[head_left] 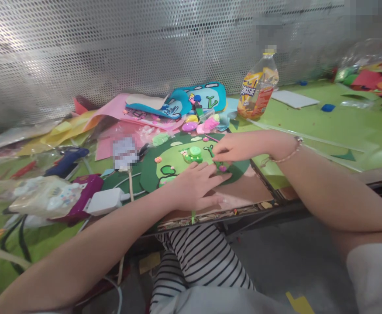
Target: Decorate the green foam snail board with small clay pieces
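Observation:
A dark green paper cutout (148, 168) with a light green middle lies in front of me. It bears a green clay figure (195, 153), black outlines and small pink and orange bits. My left hand (195, 185) rests on its near part, palm down with the fingers spread, and holds nothing. From the right comes my right hand (238, 147), its thumb and fingers pinched together over the cutout's right part. A thin dark green strip and a purple-pink piece (222, 168) are at those fingertips. What is between them is hidden.
A drink bottle (258, 89) stands behind on the right. Blue cutouts (220, 93) and clay lumps (208, 125) lie at the back. On the left are a white power adapter (104, 201), cables and a dark blue tool (67, 162). The table's front edge runs below my hands.

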### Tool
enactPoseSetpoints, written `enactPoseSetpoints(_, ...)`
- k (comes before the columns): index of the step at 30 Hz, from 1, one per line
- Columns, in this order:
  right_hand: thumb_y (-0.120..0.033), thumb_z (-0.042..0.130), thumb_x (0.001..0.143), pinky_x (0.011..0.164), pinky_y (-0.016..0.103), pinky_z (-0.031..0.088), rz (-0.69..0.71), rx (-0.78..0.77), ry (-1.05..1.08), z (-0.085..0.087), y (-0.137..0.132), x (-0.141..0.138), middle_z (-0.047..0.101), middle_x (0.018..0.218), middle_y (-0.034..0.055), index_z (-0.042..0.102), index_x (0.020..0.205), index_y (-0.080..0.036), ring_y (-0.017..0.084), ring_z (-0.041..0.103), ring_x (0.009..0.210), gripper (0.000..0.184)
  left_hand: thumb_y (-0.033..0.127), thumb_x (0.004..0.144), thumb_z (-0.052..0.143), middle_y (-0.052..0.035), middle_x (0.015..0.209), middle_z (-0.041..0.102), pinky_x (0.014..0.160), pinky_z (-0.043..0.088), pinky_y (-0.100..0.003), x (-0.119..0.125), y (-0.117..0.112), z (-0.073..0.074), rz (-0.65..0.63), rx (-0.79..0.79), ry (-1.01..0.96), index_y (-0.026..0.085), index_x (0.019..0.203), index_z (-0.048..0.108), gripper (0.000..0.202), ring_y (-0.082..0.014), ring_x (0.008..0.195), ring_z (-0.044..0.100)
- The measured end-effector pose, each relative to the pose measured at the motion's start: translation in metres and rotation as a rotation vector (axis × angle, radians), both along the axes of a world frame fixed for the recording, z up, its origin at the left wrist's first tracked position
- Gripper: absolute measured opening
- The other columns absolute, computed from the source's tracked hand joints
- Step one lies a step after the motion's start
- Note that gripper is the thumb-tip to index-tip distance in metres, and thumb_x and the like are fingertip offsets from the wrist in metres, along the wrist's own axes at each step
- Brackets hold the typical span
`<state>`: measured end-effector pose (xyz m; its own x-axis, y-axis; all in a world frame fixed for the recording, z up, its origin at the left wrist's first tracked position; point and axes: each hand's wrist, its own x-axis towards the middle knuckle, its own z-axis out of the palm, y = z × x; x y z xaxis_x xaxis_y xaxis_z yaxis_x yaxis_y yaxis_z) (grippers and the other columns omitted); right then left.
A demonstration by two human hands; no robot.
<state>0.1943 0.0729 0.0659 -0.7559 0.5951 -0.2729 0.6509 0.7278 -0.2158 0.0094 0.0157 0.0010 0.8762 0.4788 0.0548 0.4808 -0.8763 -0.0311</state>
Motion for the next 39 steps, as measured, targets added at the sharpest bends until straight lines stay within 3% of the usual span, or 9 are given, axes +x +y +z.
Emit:
enactPoseSetpoints(6,-0.024,0.041,0.084,0.051,0.028,0.023,0.014,0.058,0.068,-0.0028,0.0,-0.0035,0.036,0.052,-0.0031,0.038,0.055,-0.017,0.008,0.026,0.049,0.031,0.062,0.089,0.017,-0.0107,0.102,0.049,0.078,0.033,-0.039,0.003,-0.002,-0.0031,0.06,0.117,-0.017,0.022,0.14,0.034,0.067,-0.0255,0.093,0.045)
enactPoseSetpoints(11,-0.026,0.041,0.085,0.05,0.029,0.023,0.01,0.082,0.045,-0.0049,-0.0001,-0.0034,0.035,0.053,-0.0028,0.032,0.055,-0.017,0.009,0.025,0.05,0.033,0.064,0.087,0.015,-0.0095,0.1,0.048,0.078,0.031,-0.038,0.0029,-0.0014,-0.0054,0.087,0.091,-0.005,0.022,0.139,0.036,0.07,-0.0244,0.091,0.043)
enactPoseSetpoints(26,-0.028,0.042,0.084,0.054,0.029,0.025,-0.025,0.023,-0.004,-0.0036,0.0026,-0.0009,0.045,0.057,-0.0001,0.045,0.058,-0.017,0.011,0.031,0.054,0.029,0.064,0.087,0.022,-0.0103,0.1,0.05,0.077,0.03,-0.039,0.0034,-0.0052,-0.0031,0.112,0.093,0.011,0.02,0.135,0.04,0.068,-0.0261,0.093,0.045)
enactPoseSetpoints(35,-0.029,0.04,0.085,0.053,0.029,0.024,0.011,0.092,0.013,-0.0008,0.0008,0.002,0.045,0.059,0.0002,0.041,0.059,-0.017,0.01,0.029,0.053,0.029,0.062,0.087,0.025,-0.0112,0.105,0.051,0.076,0.029,-0.038,0.0028,-0.0044,-0.0025,0.095,0.122,0.006,0.016,0.136,0.036,0.068,-0.0249,0.092,0.046)
enactPoseSetpoints(39,-0.028,0.04,0.086,0.055,0.029,0.024,-0.028,0.155,0.068,0.0008,0.0016,0.0047,0.05,0.063,0.0017,0.043,0.063,-0.016,0.01,0.034,0.055,0.026,0.063,0.086,0.028,-0.0105,0.104,0.051,0.078,0.029,-0.038,0.0032,-0.0037,-0.0017,0.138,0.135,-0.056,0.013,0.128,0.043,0.067,-0.0243,0.091,0.045)
